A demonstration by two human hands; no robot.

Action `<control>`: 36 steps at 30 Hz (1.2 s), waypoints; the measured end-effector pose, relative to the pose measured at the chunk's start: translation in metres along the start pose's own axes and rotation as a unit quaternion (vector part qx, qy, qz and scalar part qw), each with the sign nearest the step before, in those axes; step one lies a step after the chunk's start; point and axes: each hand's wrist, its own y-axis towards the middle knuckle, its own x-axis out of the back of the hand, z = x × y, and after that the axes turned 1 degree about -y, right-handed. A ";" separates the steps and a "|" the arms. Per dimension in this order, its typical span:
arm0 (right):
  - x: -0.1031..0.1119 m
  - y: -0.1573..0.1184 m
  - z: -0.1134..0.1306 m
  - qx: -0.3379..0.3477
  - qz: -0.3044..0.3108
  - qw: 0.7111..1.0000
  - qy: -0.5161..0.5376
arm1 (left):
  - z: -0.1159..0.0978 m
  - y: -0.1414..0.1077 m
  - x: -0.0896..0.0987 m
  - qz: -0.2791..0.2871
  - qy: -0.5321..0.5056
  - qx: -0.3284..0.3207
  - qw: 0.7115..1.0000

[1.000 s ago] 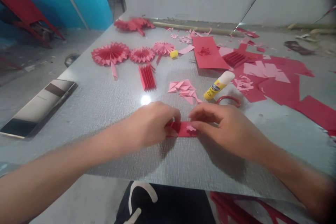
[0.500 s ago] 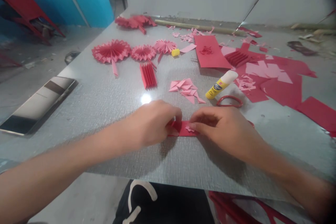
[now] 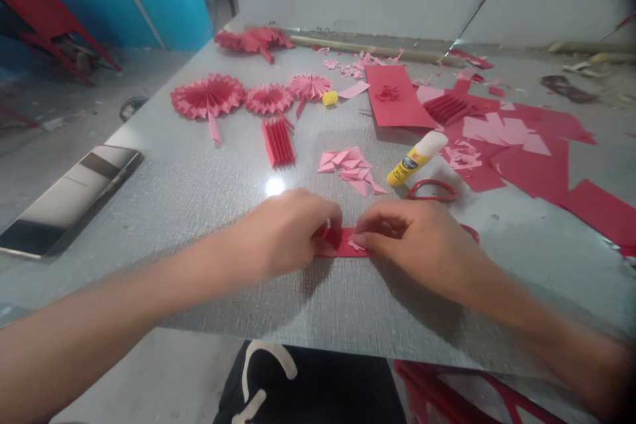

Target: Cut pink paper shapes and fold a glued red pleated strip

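A narrow red paper strip point(image 3: 342, 243) lies on the table's near side, with a small pink scrap on it. My left hand point(image 3: 288, 232) pinches its left end, and my right hand point(image 3: 412, 245) pinches its right end. Parts of the strip are hidden under my fingers. Just beyond my right hand lie a yellow-and-white glue stick point(image 3: 416, 158) and a red ring point(image 3: 432, 191). A pile of pink paper offcuts point(image 3: 350, 169) sits beyond the gap between my hands.
A pleated red paper strip point(image 3: 277, 142) and several red paper fans, one point(image 3: 207, 96) the largest, lie at the far left. Red sheets and offcuts point(image 3: 527, 165) spread right. A dark-edged tablet or phone point(image 3: 69, 202) lies at the left of the silver tabletop point(image 3: 199, 212).
My hands have drawn slightly closer along the red strip, and my fingers cover a little more of it. The view has shifted slightly.
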 end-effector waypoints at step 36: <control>-0.004 0.003 0.000 -0.034 -0.022 0.999 0.013 | -0.003 0.001 0.002 0.006 0.002 0.014 1.000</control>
